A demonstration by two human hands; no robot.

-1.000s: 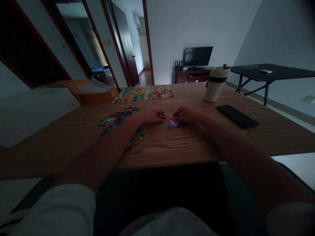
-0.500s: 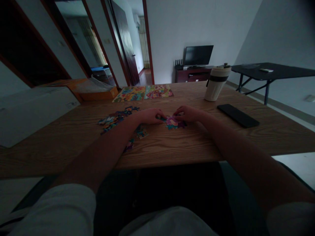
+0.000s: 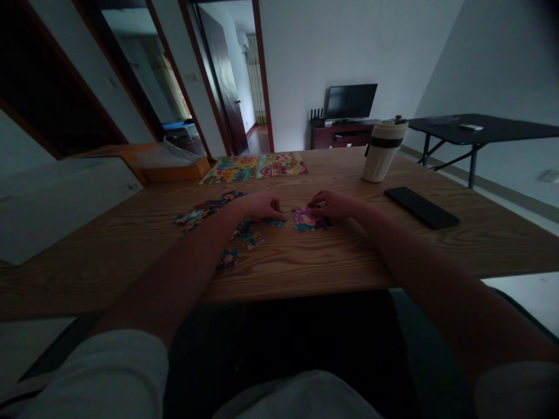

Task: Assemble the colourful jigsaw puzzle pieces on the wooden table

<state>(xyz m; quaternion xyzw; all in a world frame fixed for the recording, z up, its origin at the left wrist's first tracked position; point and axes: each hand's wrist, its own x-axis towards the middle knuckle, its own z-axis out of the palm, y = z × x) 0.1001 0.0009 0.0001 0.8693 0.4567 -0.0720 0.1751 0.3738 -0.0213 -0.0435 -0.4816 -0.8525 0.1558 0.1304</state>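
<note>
V. dim, sl. blur, wide-angle edge distort.

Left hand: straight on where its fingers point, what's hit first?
Likely the purple-and-teal puzzle section, across a small gap from the left hand. A teal piece lies right by that hand; whether they touch, or the hand would clear the section in height, is unclear.

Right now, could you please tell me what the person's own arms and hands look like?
The left sleeve and right sleeve look pale and leave the forearms bare. The left hand and right hand are bare too, with no glove or watch visible.
</note>
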